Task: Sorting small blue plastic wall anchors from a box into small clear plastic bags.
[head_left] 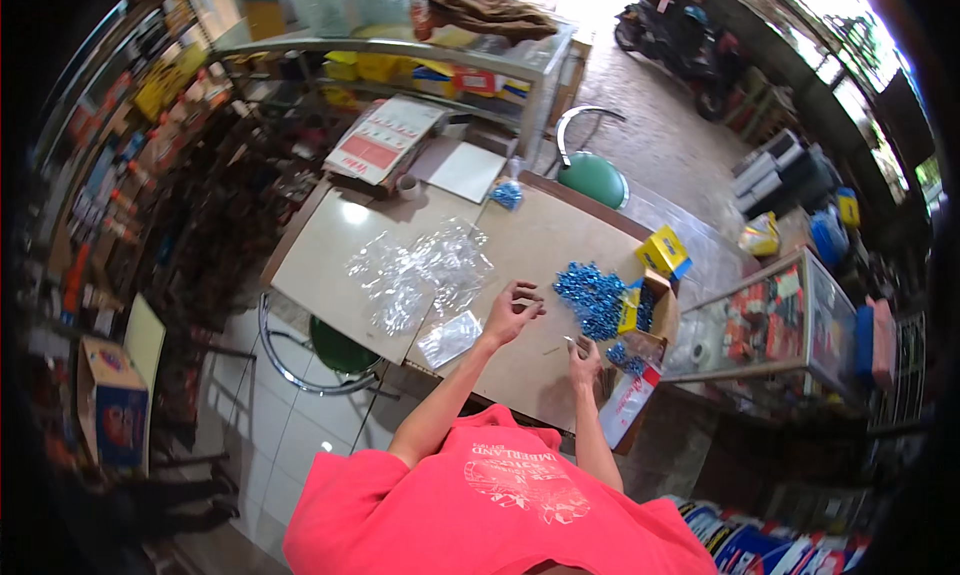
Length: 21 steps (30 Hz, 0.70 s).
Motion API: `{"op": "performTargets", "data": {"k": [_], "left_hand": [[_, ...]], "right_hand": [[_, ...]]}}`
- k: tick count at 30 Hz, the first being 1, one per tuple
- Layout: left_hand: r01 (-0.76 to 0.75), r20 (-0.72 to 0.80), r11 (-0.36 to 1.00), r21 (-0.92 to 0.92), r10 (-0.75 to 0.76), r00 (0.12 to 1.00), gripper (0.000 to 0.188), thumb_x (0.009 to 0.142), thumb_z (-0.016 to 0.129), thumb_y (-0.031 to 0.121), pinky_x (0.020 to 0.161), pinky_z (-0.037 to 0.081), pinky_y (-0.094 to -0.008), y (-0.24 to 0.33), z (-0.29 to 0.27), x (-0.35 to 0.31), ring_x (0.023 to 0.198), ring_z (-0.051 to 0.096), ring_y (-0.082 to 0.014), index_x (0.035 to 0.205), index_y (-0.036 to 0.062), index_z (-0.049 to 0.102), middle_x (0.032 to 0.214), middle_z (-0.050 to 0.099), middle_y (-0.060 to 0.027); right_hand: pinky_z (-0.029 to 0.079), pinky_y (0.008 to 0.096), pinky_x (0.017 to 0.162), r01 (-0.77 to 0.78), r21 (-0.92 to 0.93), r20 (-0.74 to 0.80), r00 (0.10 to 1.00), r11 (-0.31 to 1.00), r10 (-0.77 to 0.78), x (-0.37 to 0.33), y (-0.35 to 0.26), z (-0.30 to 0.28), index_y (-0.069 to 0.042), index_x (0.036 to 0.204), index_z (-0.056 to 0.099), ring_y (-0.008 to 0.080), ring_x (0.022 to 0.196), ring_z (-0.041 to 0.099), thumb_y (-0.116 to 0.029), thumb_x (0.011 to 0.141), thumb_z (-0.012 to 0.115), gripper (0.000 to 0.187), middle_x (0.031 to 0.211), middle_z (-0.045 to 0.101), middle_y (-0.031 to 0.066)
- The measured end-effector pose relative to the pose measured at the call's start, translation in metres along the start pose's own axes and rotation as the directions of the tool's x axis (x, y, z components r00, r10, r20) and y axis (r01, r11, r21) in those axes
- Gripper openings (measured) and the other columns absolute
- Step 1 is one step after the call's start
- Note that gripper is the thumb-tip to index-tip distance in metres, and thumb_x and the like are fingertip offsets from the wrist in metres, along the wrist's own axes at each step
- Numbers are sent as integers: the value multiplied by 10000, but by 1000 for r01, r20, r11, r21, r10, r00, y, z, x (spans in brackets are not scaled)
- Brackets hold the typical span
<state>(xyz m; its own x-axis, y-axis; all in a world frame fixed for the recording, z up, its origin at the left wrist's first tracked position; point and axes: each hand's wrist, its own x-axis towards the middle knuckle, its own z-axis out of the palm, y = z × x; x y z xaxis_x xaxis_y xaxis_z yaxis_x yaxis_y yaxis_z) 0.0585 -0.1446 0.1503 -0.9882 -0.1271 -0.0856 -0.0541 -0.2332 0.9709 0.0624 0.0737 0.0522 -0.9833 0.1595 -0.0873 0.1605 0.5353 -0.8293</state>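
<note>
My left hand [513,313] hovers over the tan table [490,365], its fingers curved and apart, with nothing visible in them. To its right, my right hand [583,363] is closed in a pinch at the near side of the table. A tiny pale bit shows at its fingertips, too small to name. Beyond the right hand lies a loose pile of small shiny blue pieces [590,293]. An open carton with a yellow flap [629,308] stands beside the pile, with more blue pieces. A smaller cluster of blue pieces [625,359] sits right of the right hand.
Clear plastic bags [420,270] spread over the table's left part, near a flat clear packet [450,339]. A yellow box [663,252], a bag of blue pieces [507,194] and a white-and-red carton [385,145] stand farther back. Green stools [592,179] and a glass cabinet [765,320] flank the table.
</note>
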Motion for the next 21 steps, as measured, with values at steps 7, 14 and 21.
{"op": "performTargets", "data": {"k": [7,14,21], "left_hand": [[23,77,998,-51,-19,997,358,848,633,46,696,561,-279,-15,-21,0,841,674,-225,1151,-14,453,993,605,-124],[59,67,998,-36,-57,996,404,769,710,54,686,550,-261,-26,-45,0,805,671,-191,1103,-6,490,945,638,-134],[72,-9,997,-24,-72,997,406,736,752,71,671,541,-250,-34,-47,-3,787,654,-165,1060,-1,517,922,649,-124]], "right_hand": [[484,386,887,-421,812,446,894,404,37,-20,-78,-9,28,1286,404,304,1049,599,-529,937,388,658,1213,552,197],[498,408,873,-296,775,371,928,558,-23,-47,-98,-13,43,1285,392,321,1018,612,-402,915,524,594,1182,565,196],[550,353,797,-346,636,362,923,690,129,-51,-100,-12,59,1206,463,304,950,646,-93,910,552,345,1072,615,174]]}}
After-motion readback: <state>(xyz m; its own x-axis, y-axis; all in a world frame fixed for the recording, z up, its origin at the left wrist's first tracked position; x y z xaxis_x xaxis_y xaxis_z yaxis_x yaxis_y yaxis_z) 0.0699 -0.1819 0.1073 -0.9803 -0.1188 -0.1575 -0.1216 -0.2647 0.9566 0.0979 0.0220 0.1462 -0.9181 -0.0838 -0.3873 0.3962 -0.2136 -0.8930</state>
